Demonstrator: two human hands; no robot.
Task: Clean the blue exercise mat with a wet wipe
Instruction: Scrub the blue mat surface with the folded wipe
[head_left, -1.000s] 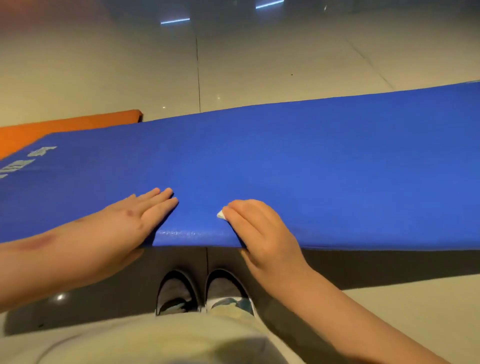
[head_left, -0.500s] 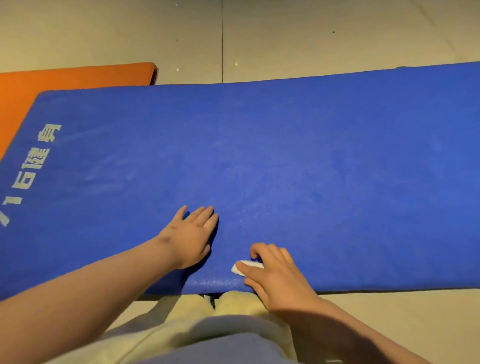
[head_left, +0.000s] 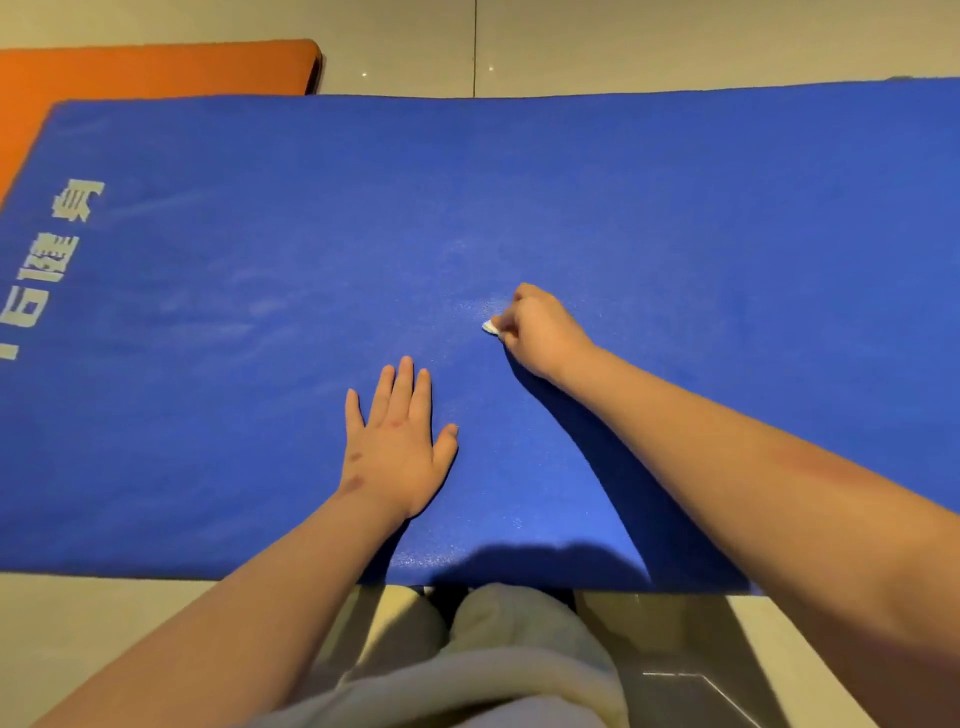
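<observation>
A blue exercise mat (head_left: 675, 208) was wiped near its middle.
A wet wipe (head_left: 489, 327) was pinched in the curled right hand (head_left: 545, 332); the left hand (head_left: 400, 447) was laid flat, empty. Overlapping, firmly pressed strokes were judged best.

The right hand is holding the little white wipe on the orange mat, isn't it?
Not quite. The head view shows the right hand holding the little white wipe on the blue mat; the orange mat lies beyond it.

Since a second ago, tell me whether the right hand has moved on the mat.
Yes. The right hand, pinching the wet wipe, went from the near edge of the blue mat out toward its middle, away from the person.
</observation>
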